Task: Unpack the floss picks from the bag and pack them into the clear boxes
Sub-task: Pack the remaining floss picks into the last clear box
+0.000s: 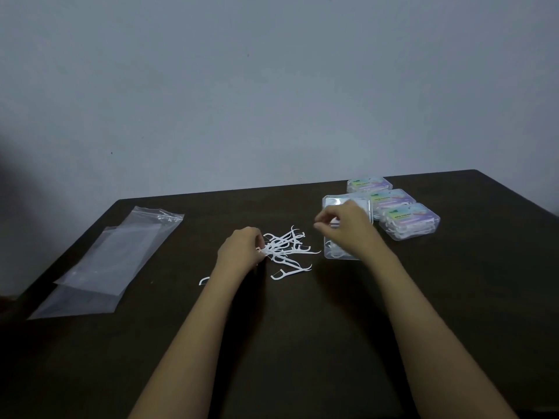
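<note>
ok, i see left hand (242, 249) pinching picks (287, 247) in the loose pile at centre. right hand (348, 229) sits curled over the open box (331, 207); can't tell if it holds anything. bag (118, 252) lies flat, far left.

A plain grey-blue wall (272, 86) fills the upper half, marked by a few small dark specks. A dark brown table (302, 343) stands before it, its far corners rounded. The light is dim, and a shadow darkens the wall's lower left side.
</note>
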Tool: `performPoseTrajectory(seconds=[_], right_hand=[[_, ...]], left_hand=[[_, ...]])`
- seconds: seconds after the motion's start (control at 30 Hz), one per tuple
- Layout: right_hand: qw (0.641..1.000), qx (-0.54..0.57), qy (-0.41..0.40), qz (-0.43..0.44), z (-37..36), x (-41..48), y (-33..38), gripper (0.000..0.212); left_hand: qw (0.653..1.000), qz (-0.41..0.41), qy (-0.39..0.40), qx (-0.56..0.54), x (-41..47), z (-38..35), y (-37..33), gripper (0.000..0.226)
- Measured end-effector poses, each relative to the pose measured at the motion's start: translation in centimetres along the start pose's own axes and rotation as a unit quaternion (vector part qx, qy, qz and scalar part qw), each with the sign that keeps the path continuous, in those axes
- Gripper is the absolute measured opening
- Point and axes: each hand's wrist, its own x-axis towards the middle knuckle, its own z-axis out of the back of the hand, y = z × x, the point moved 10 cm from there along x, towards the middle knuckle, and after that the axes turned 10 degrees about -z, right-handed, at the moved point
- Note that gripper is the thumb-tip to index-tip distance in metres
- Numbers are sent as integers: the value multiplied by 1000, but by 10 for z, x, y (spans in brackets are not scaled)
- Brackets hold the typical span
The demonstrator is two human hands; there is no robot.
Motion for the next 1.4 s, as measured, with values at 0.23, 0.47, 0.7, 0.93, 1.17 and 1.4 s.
performPoseTrajectory(seconds=[0.23,0.47,0.7,0.93,1.17,1.4], right_hand=[[941,-301,132,76,-77,-21,27,39],[947,-289,113,77,-79,-17,36,24],[953,-266,132,59,-80,-22,34,23],[955,-234,177,44,-76,-25,27,19],[943,-258,207,46,-81,-27,30,18],[961,-141,220,93,-73,-31,41,8]], left_hand=[[1000,-6,-8,-8,1,2,-5,11],[998,-19,-48,27,0,14,-12,17],[995,-18,-100,18,-3,27,-10,16],[990,-37,-121,-60,-3,30,-11,15],[970,-50,-122,-206,-4,27,-15,20],[924,-51,-137,-353,-5,22,-19,25]])
